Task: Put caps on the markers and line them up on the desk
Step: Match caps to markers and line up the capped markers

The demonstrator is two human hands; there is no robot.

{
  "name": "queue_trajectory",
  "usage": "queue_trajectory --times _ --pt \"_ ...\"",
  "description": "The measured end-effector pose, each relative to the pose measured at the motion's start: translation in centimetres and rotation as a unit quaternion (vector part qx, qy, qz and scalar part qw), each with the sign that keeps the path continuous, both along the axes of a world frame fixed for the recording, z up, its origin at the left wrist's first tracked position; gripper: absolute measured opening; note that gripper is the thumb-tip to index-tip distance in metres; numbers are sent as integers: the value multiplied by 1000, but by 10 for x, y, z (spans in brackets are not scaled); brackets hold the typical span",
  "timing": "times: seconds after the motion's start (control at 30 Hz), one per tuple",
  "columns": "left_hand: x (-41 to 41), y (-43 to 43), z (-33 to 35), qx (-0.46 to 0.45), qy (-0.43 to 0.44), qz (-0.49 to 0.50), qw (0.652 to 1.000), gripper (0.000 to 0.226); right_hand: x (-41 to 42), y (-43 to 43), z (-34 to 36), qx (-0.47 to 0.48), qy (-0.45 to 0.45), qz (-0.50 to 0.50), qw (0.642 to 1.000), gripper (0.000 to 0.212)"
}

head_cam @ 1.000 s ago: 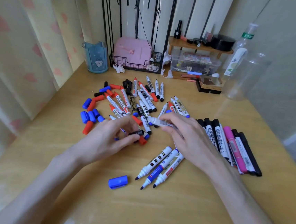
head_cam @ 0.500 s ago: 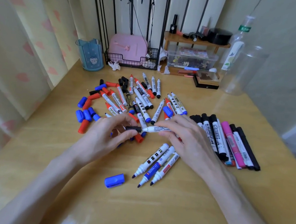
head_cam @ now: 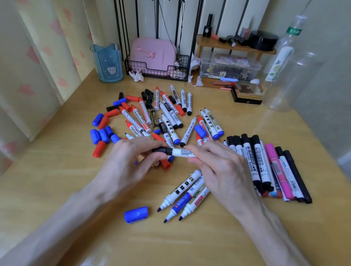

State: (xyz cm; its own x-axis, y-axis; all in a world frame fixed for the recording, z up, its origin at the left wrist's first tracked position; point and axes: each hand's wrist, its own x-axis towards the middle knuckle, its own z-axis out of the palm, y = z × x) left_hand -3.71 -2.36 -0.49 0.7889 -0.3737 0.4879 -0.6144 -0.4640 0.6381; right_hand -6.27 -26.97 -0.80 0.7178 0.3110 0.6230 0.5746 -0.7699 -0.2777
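Head view: a white marker (head_cam: 184, 153) is held level above the middle of the desk (head_cam: 201, 253), its barrel pinched by the curled fingers of the right hand (head_cam: 222, 171). A black cap (head_cam: 161, 150), met with the marker's left end, is gripped between thumb and fingers of the left hand (head_cam: 131, 163). Both wrists are angled inward. A capped row (head_cam: 274, 168) is laid near the right edge

Soft daylight, glare on desk (head_cam: 97, 262), wide-angle edge distortion.
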Motion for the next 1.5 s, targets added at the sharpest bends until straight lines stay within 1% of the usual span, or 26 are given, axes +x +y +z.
queue_trajectory --times 0.17,0.33,0.4,0.47,0.6,0.63,0.7,0.73,0.8,0.83,0.87,0.93,1.0,1.1,1.2,1.3,1.33,1.43,1.5 --pt "-1 -2 1 10 -47 13 999 16 -2 4 0 12 -18 -4 1000 24" --pt "1 -1 0 26 -36 2 999 17 0 1 -2 22 14 15 1000 26" --pt "6 2 4 31 -16 -1 999 17 4 -2 1 35 10 20 999 25" --pt "10 4 4 18 23 7 1000 18 7 -1 3 32 -16 18 999 25" --pt "8 8 1 24 74 0 997 18 5 2 5 -45 -85 -3 995 29" --pt "10 11 1 29 85 6 996 23 6 -4 6 -53 -106 -15 993 32" --pt "17 20 2 23 120 23 992 36 10 -20 9 -29 -132 -37 990 28" --pt "20 23 2 13 144 17 989 33 12 -27 9 -15 -130 -43 991 25" --pt "20 25 2 19 174 -13 985 16 14 -29 6 -4 -102 -46 994 29" --pt "19 24 2 43 169 -23 984 12 15 -26 3 -3 -89 -46 995 31" --pt "18 23 0 75 142 -29 987 15 15 -22 0 -2 -78 -46 996 32" --pt "16 23 -5 139 67 -37 987 14 15 -17 -2 5 -64 -49 997 29" --pt "14 22 -8 175 14 -48 983 14 13 -14 -2 10 -51 -49 997 28" --pt "12 20 -12 197 -2 -42 980 18 10 -11 -4 5 -25 -55 998 25" --pt "13 20 -14 207 -5 -37 978 25 10 -11 -7 3 1 -72 997 24" --pt "16 22 -14 191 -2 -25 981 35 12 -11 -9 9 12 -85 996 25" --pt "16 23 -12 177 6 -15 984 33 12 -11 -9 11 13 -89 996 25" --pt "21 31 -8 129 21 30 991 16 12 -7 -10 14 18 -91 996 25" --pt "27 40 -9 122 17 65 990 10 12 -3 -13 17 27 -81 996 25"
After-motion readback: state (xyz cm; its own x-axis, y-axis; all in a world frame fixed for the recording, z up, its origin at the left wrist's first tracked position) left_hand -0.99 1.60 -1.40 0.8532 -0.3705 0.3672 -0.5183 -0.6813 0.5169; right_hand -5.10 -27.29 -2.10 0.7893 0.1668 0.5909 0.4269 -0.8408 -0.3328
